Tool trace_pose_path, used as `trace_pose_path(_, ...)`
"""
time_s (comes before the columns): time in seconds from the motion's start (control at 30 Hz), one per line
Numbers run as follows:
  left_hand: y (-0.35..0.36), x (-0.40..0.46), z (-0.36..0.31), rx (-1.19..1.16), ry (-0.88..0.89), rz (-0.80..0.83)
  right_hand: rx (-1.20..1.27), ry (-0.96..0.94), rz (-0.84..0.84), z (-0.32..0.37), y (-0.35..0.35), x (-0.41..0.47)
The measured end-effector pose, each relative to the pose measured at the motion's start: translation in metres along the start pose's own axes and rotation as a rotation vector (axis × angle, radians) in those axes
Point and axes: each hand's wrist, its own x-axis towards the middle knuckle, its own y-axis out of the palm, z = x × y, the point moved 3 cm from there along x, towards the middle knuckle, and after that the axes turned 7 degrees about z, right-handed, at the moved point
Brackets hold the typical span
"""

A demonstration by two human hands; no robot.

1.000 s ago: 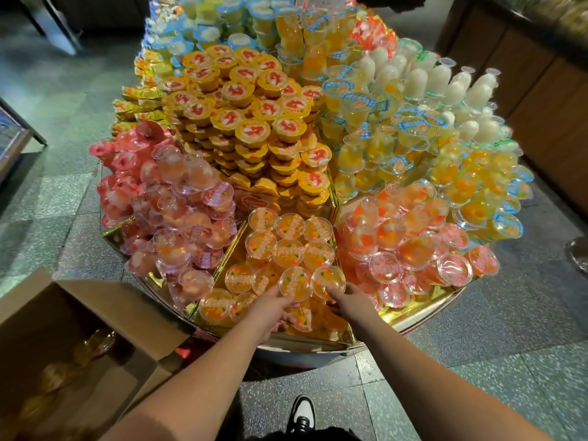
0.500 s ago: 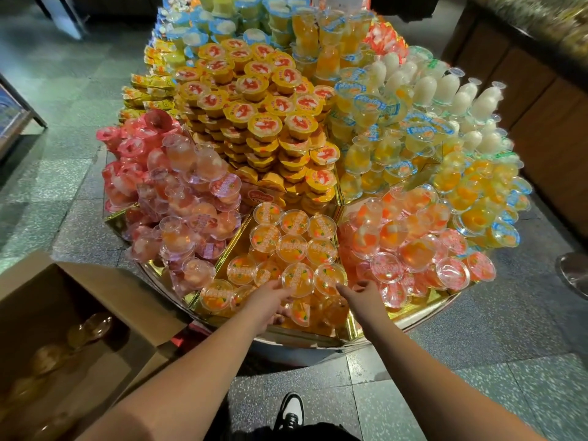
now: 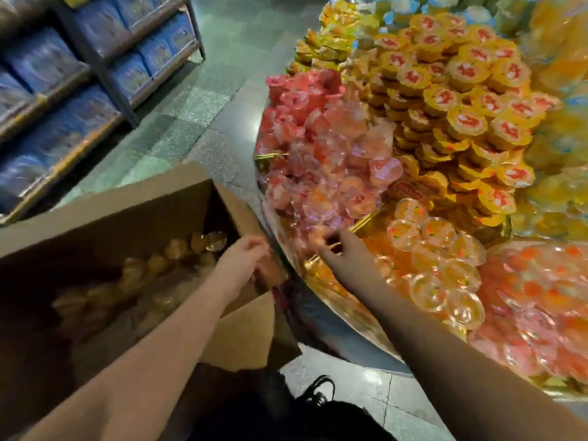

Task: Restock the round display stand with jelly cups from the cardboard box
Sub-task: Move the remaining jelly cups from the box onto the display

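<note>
The frame is motion-blurred. The open cardboard box (image 3: 127,198) sits on the floor at the left, with several orange jelly cups (image 3: 178,249) lying in its bottom. The round display stand (image 3: 334,319) fills the right side. Rows of matching orange jelly cups (image 3: 439,265) lie in its near section. My left hand (image 3: 245,259) hovers over the box's right wall, fingers loosely curled, holding nothing I can see. My right hand (image 3: 337,253) reaches across the stand's near edge below the pink cups (image 3: 318,154), fingers loose and apparently empty.
Yellow-lidded cups (image 3: 461,116) are piled high behind the orange section. A low shelf of blue packs (image 3: 63,90) stands at the far left across the tiled floor. My dark shoe (image 3: 318,393) is between box and stand.
Both hands have left the orange cups on the stand and swung left. My view has turned toward the box, and my left hand is now over it.
</note>
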Motion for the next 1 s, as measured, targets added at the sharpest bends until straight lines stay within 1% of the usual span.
trace_pose_path(0.13,-0.102,-0.018,0.068,-0.052,-0.159,-0.201,-0.170,-0.067,0.289,0.058,0.100,0.045)
trace_pose_path(0.2,-0.145,-0.022,0.106,-0.092,-0.215,-0.276,-0.214,-0.052,0.413,0.074,0.150,0.061)
trace_pose_path(0.23,-0.164,-0.023,0.125,-0.101,-0.246,-0.297,-0.237,-0.022,0.461,0.079,0.174,0.069)
trace_pose_path(0.3,-0.197,-0.022,0.163,-0.130,-0.365,-0.328,-0.261,0.075,0.528,0.081,0.219,0.086)
trace_pose_path(0.4,-0.231,-0.015,0.218,-0.233,-0.548,-0.344,-0.225,0.265,0.577,0.075,0.273,0.113)
trace_pose_path(0.5,-0.245,0.002,0.253,-0.285,-0.654,-0.303,-0.136,0.457,0.565,0.055,0.310,0.147)
trace_pose_path(0.57,-0.251,0.019,0.266,-0.286,-0.678,-0.255,-0.021,0.585,0.505,0.041,0.328,0.170)
trace_pose_path(0.63,-0.258,0.042,0.278,-0.267,-0.706,-0.206,0.057,0.667,0.430,0.031,0.341,0.191)
trace_pose_path(0.73,-0.262,0.080,0.293,-0.295,-0.757,-0.190,0.136,0.730,0.329,0.017,0.358,0.223)
trace_pose_path(0.83,-0.255,0.114,0.299,-0.353,-0.780,-0.180,0.239,0.783,0.266,0.006,0.376,0.244)
trace_pose_path(1.0,-0.246,0.134,0.312,-0.427,-0.837,-0.124,0.409,0.784,0.270,0.004,0.396,0.261)
